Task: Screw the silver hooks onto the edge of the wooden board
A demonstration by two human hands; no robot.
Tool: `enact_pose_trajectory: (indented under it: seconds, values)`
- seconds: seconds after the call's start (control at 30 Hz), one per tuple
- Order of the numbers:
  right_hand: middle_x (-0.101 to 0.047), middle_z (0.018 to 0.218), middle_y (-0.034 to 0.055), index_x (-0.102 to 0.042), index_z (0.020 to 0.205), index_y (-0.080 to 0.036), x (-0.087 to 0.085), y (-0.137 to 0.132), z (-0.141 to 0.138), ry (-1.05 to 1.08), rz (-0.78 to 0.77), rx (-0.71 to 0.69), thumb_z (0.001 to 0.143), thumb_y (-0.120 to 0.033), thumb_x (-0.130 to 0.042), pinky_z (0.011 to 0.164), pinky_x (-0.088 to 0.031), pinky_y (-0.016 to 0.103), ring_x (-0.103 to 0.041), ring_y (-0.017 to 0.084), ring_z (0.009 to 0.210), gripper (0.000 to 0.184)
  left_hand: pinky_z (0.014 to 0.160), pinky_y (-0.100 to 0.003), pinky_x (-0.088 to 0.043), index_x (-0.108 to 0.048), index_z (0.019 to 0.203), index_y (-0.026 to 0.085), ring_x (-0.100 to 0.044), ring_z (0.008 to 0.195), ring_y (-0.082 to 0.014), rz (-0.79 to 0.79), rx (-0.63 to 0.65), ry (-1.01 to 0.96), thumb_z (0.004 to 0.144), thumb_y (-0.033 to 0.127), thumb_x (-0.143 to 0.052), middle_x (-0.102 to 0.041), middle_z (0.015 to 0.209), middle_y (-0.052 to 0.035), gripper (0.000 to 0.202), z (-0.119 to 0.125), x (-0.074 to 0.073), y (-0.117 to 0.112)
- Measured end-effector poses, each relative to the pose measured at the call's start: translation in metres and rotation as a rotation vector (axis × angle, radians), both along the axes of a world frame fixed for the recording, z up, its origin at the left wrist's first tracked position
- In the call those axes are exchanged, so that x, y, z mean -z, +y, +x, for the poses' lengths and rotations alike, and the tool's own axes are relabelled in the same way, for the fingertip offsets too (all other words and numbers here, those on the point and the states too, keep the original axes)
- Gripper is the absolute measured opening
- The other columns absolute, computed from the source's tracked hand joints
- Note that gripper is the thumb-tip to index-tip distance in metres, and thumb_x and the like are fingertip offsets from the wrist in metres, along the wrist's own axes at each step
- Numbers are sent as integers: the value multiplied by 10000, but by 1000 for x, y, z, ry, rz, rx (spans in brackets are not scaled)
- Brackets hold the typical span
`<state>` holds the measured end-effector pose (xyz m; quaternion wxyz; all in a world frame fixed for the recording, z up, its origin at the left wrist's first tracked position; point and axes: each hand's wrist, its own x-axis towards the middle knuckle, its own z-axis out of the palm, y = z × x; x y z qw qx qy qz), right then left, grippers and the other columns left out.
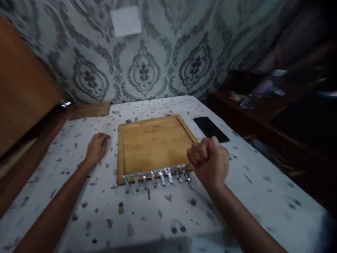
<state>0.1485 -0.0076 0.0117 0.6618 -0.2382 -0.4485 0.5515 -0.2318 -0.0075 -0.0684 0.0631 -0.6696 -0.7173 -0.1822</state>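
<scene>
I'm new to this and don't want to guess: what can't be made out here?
All in the head view:
Right hand: curled fingers hide whether it holds anything.
Wooden board: that hand covers part of its right side.
Metal clips: too small and blurred for fine detail.
Bottle-like object: dimness and blur hide any label.
Brown panel: cut off by the left edge.

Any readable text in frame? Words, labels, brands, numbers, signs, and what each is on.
None readable.
Wooden board: faint mark near far edge, too blurred to tell if lettering.
Bottle-like item, far right: coloured patch, too blurred to read.
White box on wall: none visible.
</scene>
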Motion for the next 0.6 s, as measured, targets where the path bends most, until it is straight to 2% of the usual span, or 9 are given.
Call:
enact_pose_trajectory:
  seconds: [0.17,0.33,0.47,0.6]
  values:
    - [-206,425,-79,-381,479,-212,6,4,3,-16,37,0,903,-586,-665,345,-125,234,-154,63,361,633,968,-452,-582,-654,1206,162,-658,1102,-224,19,15,4,992,370,-630,-663,1241,-104,299,-5,8,5]
    - [-239,426,-71,-404,486,-216,7,5,7,-50,44,-14,874,-628,-676,351,-163,245,-193,74,366,629,963,-418,-585,-663,1202,198,-655,1092,-208,15,6,-37,1010,377,-597,-656,1271,-104,271,-11,9,15]
    - [-238,429,-69,-401,489,-214,7,5,7,-51,62,-31,881,-628,-672,353,-166,240,-191,73,372,631,961,-455,-587,-631,1262,167,-655,1113,-232,7,-59,-56,993,383,-627,-646,1281,-113,346,-17,4,37]
    - [-241,420,-66,-411,480,-214,7,6,5,-21,69,-12,876,-593,-696,350,-165,234,-184,75,384,618,987,-477,-576,-612,1306,175,-640,1159,-248,5,-120,-55,991,384,-629,-624,1329,-121,379,-20,-2,71]
